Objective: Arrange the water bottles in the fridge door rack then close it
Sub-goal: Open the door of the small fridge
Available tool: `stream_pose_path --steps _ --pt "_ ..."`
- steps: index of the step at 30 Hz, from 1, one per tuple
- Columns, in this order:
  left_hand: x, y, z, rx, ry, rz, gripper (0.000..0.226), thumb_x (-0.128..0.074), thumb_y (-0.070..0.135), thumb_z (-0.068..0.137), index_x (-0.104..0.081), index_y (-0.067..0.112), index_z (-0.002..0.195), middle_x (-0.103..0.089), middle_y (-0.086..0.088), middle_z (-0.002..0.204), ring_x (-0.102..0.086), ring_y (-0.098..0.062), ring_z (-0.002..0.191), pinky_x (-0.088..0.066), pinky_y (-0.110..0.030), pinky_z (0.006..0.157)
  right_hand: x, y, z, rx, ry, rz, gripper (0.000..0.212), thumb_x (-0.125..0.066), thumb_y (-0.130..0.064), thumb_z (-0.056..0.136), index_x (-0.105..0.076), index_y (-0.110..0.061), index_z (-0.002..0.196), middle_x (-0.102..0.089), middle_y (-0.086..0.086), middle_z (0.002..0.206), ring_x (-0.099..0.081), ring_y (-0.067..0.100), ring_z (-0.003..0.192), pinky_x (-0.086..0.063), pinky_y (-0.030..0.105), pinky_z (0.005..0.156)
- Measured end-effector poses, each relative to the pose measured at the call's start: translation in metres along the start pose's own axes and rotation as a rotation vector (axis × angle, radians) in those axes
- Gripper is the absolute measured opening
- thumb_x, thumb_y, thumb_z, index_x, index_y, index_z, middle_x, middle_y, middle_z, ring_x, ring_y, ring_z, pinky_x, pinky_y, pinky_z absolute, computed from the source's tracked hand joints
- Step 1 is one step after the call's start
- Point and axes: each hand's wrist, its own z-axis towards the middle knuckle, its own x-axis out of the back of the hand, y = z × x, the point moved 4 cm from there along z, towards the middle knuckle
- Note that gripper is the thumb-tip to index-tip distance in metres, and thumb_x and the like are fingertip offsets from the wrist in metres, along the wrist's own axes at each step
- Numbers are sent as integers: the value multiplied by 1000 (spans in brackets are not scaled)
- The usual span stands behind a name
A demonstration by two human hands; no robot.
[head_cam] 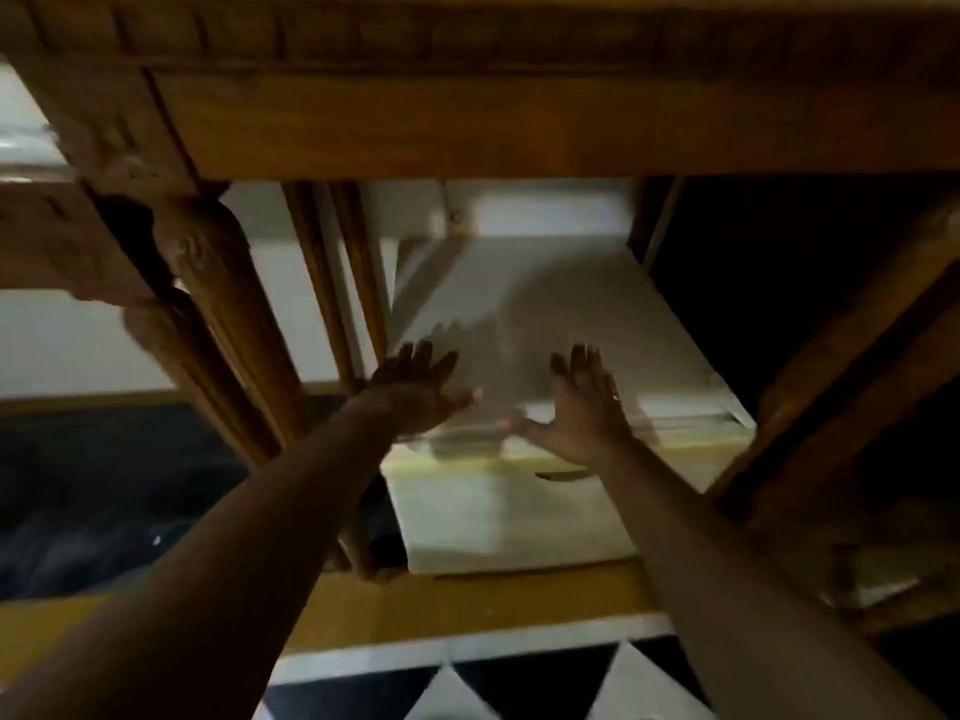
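A wooden bench point(519, 122) spans the top, with one white fridge point(545, 330) under it, its long side running away from the viewer. The frame is blurred and no bottles can be made out. Two grips, left hand point(415, 392) and right hand point(587, 407), spread wide and empty, with the fridge just beyond their fingertips.

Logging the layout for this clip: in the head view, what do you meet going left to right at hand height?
Carved wooden table leg → left hand → right hand → slanted wooden beam.
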Motion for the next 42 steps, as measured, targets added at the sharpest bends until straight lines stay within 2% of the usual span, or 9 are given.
stream_pose_path --steps 2,6,12,19,22,30,34,38,42 --pt "-18 2 19 -12 18 90 93 -19 86 82 -3 36 159 10 -8 168 5 -33 153 -3 -47 122 -20 6 6 12 42 -17 138 -35 -103 45 -1 -24 153 14 14 162 23 28 145 5 50 118" --pt "-42 -2 42 -33 143 40 111 -8 101 62 -4 43 157 5 -4 169 6 -28 154 -1 -48 121 -42 15 14 18 75 -30 147 -39 -105 32 11 -33 150 33 5 156 47 23 132 22 50 111" --pt "-36 -5 28 -71 91 74 99 -15 90 77 1 37 159 10 -5 168 10 -28 153 1 -48 123 -38 11 9 -51 -82 -83 146 -39 -102 37 18 -28 149 38 11 153 44 31 133 22 58 111" --pt "-38 -6 27 -108 115 54 93 -21 86 83 -3 36 159 8 -5 169 9 -27 154 0 -48 123 -38 22 -31 -15 -90 -45 149 -44 -104 30 25 -39 144 45 0 149 53 21 127 24 52 110" --pt "-33 -4 24 -114 101 44 93 -25 85 84 -2 35 159 10 -5 168 9 -29 153 -1 -50 122 -40 35 -62 13 -102 -126 140 -37 -106 38 27 -39 144 46 -2 148 52 17 128 22 50 111" --pt "-25 55 35 -205 78 69 99 -28 90 79 -1 38 158 12 -6 168 7 -30 153 0 -50 120 -28 81 -135 -170 95 -244 131 -21 -104 52 7 -25 152 30 2 156 52 13 128 23 43 108" --pt "-41 100 41 -299 52 80 99 -24 91 77 -8 37 159 11 -5 168 8 -28 154 0 -51 120 -11 111 -185 -364 150 -258 131 -16 -104 51 2 -23 152 16 6 163 28 25 144 9 53 115" --pt "-53 137 46 -381 39 96 93 -21 86 82 -11 35 159 3 -8 169 4 -32 153 -2 -54 120 0 138 -238 -525 129 -193 130 -22 -103 52 -2 -23 153 13 1 163 15 25 148 -8 59 116" --pt "-59 158 45 -395 44 131 91 -17 84 84 -11 32 159 -1 -8 169 -1 -35 153 -6 -56 119 8 157 -281 -592 119 -264 120 -24 -98 60 -5 -26 153 8 1 164 3 26 150 -16 61 114"
